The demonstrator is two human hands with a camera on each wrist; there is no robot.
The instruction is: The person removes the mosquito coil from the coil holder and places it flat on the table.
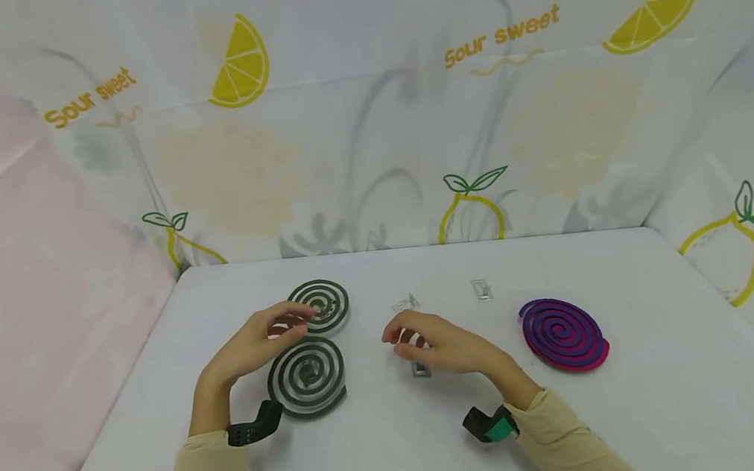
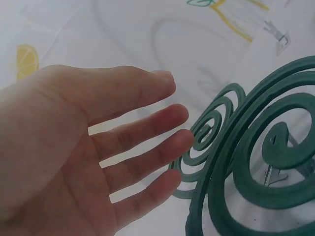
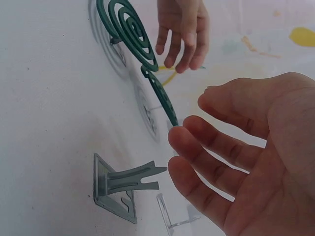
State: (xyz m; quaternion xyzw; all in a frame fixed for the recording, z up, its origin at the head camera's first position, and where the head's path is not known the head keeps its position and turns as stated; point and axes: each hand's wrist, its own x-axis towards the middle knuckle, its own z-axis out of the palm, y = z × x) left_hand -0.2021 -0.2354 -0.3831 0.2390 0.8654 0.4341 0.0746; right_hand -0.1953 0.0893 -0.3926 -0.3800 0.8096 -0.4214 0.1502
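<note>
Two dark green mosquito coils lie left of the middle, the nearer coil (image 1: 306, 378) in front of the farther coil (image 1: 319, 306). In the left wrist view, the larger green coil (image 2: 236, 147) is raised on a metal stand (image 2: 275, 174). My left hand (image 1: 258, 341) hovers beside the two coils, its fingers relaxed and holding nothing. My right hand (image 1: 442, 343) hangs loosely curled above a small metal coil stand (image 1: 420, 370), with nothing in its grasp. The right wrist view shows that stand's upright prong (image 3: 133, 178) just beyond the fingertips.
Farther back lie two more metal stands, one stand (image 1: 406, 303) past my right hand and another stand (image 1: 482, 290) to its right. Purple and pink coils (image 1: 563, 333) lie stacked at the right. A patterned cloth (image 1: 353, 118) hangs behind the white table (image 1: 395, 443).
</note>
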